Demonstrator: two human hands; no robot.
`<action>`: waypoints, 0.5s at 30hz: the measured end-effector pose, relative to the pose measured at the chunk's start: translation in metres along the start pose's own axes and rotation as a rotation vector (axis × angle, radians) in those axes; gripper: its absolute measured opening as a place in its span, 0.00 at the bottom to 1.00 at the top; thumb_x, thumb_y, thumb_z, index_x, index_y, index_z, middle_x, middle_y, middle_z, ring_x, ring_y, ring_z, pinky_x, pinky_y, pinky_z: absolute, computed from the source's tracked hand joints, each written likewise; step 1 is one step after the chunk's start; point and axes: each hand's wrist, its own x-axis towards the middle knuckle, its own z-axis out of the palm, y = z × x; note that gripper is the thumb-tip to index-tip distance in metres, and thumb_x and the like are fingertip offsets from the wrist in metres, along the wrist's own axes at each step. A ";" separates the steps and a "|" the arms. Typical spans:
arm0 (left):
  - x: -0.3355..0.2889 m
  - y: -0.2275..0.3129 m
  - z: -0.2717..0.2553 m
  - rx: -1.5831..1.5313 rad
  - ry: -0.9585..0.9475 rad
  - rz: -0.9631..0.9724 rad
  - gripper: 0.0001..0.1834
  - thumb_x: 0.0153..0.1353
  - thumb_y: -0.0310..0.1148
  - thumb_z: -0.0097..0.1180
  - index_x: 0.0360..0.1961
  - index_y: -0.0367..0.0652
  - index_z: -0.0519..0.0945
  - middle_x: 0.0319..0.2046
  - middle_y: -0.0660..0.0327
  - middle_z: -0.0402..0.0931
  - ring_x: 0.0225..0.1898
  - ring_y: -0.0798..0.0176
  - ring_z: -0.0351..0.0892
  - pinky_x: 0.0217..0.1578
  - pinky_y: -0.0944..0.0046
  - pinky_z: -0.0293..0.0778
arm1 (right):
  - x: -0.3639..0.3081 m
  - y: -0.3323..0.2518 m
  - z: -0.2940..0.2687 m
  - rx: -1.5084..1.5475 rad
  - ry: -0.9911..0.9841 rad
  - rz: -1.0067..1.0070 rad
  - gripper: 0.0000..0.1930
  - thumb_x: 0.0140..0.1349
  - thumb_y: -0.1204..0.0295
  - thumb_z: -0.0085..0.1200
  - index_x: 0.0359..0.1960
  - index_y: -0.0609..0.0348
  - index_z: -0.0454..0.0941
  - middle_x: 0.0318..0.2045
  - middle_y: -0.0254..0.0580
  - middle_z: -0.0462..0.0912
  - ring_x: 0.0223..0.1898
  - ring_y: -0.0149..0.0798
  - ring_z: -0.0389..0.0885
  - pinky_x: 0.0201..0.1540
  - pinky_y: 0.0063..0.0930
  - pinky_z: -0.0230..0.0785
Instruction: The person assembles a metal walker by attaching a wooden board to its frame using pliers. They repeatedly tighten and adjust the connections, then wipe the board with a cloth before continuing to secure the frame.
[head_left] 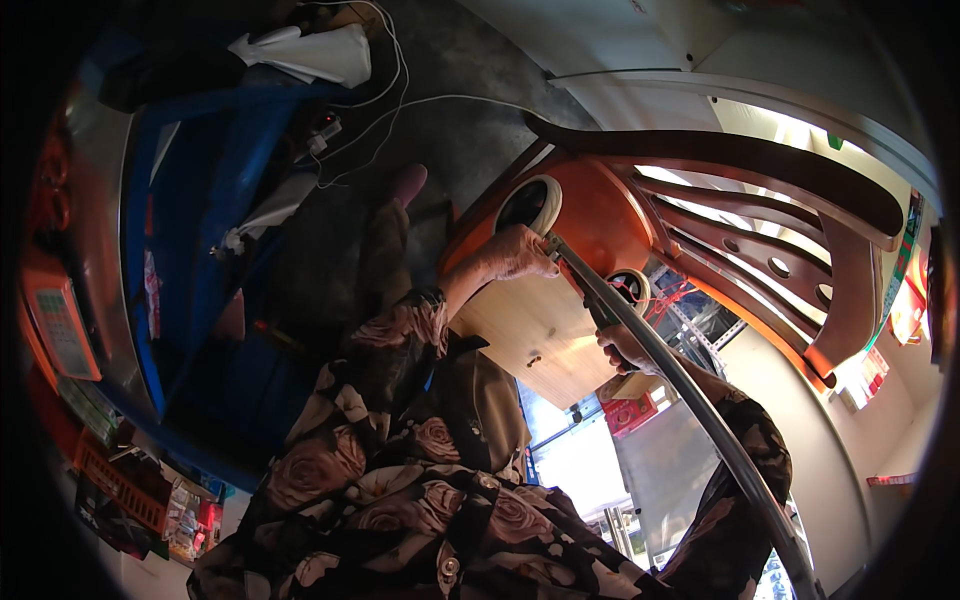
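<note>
A long grey metal bar (690, 400) slants across the view, from the orange seat down to the lower right edge. At its upper end my left hand (520, 255) is closed on the bar, with the fingers bent around its tip. Farther down the bar, my right hand (625, 350) has its fingers curled round a dark handle (602, 316) against the bar's underside. The bar partly hides this handle, and I cannot make out what tool it belongs to. Beneath both hands is a pale wooden board (535, 335) with a small dark mark or fitting.
An orange wooden seat (600, 220) with a brown slatted back (760, 215) stands ahead to the right. Two rolls with pale rims, a larger roll (530, 205) and a smaller roll (630, 287), are on it. A blue frame (200, 250) fills the left; a white cable (400, 100) crosses the floor.
</note>
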 end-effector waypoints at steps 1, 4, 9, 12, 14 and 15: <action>0.000 0.001 0.000 -0.002 0.022 0.024 0.08 0.44 0.32 0.64 0.22 0.38 0.81 0.15 0.68 0.75 0.19 0.76 0.70 0.24 0.72 0.66 | 0.002 0.003 -0.001 0.034 0.000 0.002 0.21 0.50 0.74 0.50 0.48 0.65 0.68 0.28 0.47 0.78 0.26 0.41 0.81 0.23 0.30 0.71; 0.000 0.003 0.001 -0.078 -0.003 -0.004 0.08 0.44 0.32 0.64 0.23 0.38 0.82 0.15 0.68 0.75 0.19 0.76 0.70 0.24 0.72 0.66 | 0.006 0.012 0.001 0.225 -0.004 -0.003 0.21 0.49 0.74 0.51 0.47 0.65 0.69 0.27 0.47 0.78 0.26 0.41 0.80 0.24 0.31 0.72; 0.001 0.002 -0.001 0.048 -0.005 -0.074 0.13 0.45 0.32 0.68 0.31 0.35 0.82 0.24 0.63 0.80 0.28 0.74 0.75 0.33 0.74 0.70 | 0.012 0.031 0.017 0.852 -0.092 -0.248 0.17 0.50 0.75 0.51 0.43 0.64 0.71 0.29 0.50 0.77 0.33 0.48 0.80 0.36 0.42 0.75; -0.001 0.000 0.000 -0.129 -0.003 0.001 0.10 0.45 0.32 0.67 0.25 0.37 0.83 0.20 0.66 0.78 0.23 0.75 0.72 0.26 0.72 0.67 | 0.013 0.051 0.024 1.055 -0.217 -0.507 0.15 0.63 0.70 0.46 0.47 0.66 0.71 0.41 0.57 0.79 0.46 0.51 0.79 0.41 0.45 0.75; -0.002 0.000 -0.001 -0.046 0.041 0.000 0.11 0.45 0.32 0.67 0.27 0.36 0.83 0.22 0.65 0.79 0.26 0.74 0.74 0.29 0.72 0.68 | 0.008 0.071 0.027 1.039 -0.156 -0.509 0.19 0.49 0.78 0.44 0.46 0.69 0.70 0.49 0.57 0.75 0.52 0.50 0.75 0.52 0.46 0.71; -0.002 0.000 -0.001 -0.042 0.045 0.003 0.11 0.45 0.32 0.67 0.28 0.36 0.83 0.23 0.65 0.79 0.26 0.74 0.74 0.30 0.72 0.68 | 0.004 0.083 0.033 1.047 -0.173 -0.527 0.24 0.47 0.79 0.44 0.51 0.73 0.67 0.50 0.57 0.74 0.56 0.50 0.72 0.55 0.45 0.69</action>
